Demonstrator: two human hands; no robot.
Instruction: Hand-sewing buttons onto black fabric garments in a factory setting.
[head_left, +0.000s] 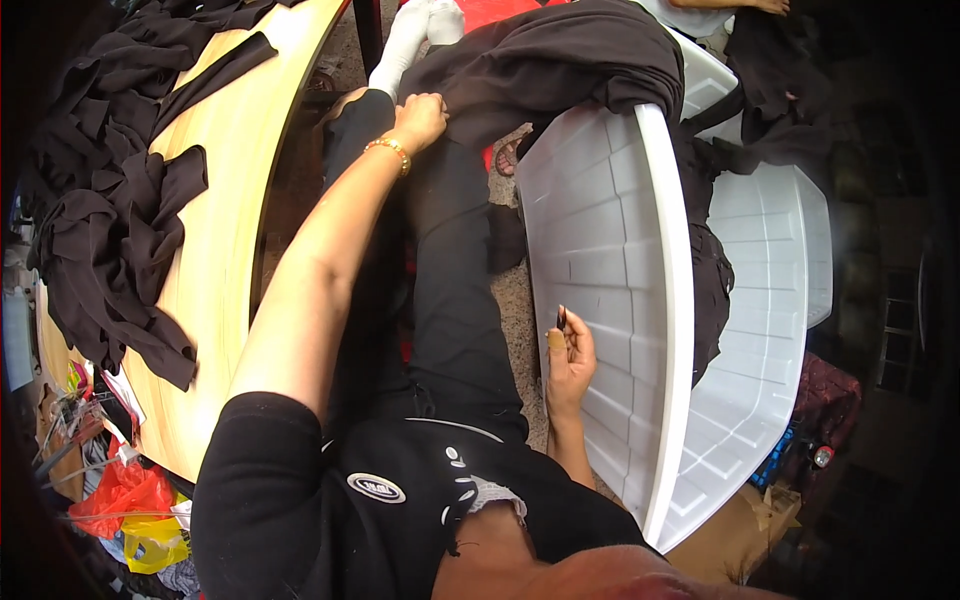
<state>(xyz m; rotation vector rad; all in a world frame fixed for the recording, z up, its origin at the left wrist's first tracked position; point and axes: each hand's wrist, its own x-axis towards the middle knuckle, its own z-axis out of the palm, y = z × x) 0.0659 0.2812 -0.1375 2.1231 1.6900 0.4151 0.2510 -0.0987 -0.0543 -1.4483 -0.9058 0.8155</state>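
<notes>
My left hand (420, 121), with a beaded bracelet at the wrist, is closed at the near-left edge of a dark brown cloth (560, 60) by my knee. Its fingers appear to grip that edge, though the fingertips are partly hidden. The cloth drapes from there over the rim of a white plastic tub (600, 230). Along the tub's near side, my right hand (570, 365) is raised with a small dark object (562, 318) between thumb and fingers, too small to name. Something yellowish wraps that thumb.
A light wooden table (225, 240) on the left bears heaped dark cloth pieces (110, 220). Another white tub (770, 250) stands on the right, with dark cloth between the tubs. Red and yellow plastic bags (130, 500) lie at lower left. Another person's arm (720, 4) shows at the top right.
</notes>
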